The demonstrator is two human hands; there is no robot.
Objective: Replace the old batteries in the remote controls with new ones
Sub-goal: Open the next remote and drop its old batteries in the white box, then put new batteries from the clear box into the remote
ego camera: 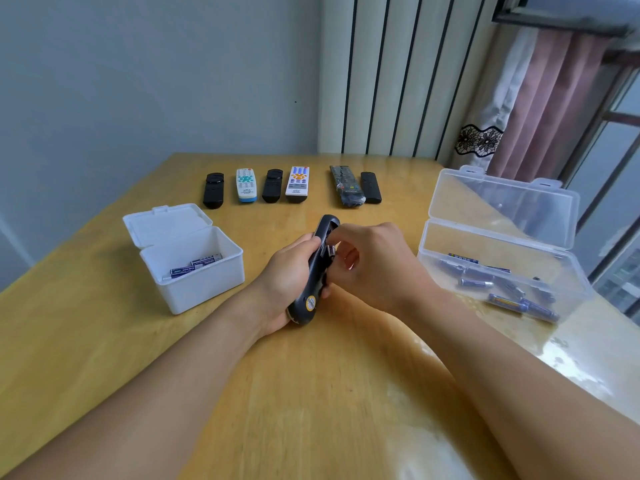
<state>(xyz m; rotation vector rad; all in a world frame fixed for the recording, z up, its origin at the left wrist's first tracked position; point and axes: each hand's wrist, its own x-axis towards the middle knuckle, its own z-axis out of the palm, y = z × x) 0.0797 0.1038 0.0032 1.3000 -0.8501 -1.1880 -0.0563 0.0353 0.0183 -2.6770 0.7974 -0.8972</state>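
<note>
Remote (313, 271) lies back-up in the gripping left hand (289, 278) above the table (311, 393), long axis running away from the person, while the right hand (367, 261) pinches a battery (330, 251) at its open compartment.

Seven remote controls are counted: six in a row (292, 187) at twelve o'clock on the table (104, 341) and one black remote (317, 271) at the centre. Two boxes are seen: a white box (194, 268) at nine o'clock with two batteries (197, 266), and a clear box (502, 251) at three o'clock, its batteries (502, 285) too jumbled to be counted.
</note>
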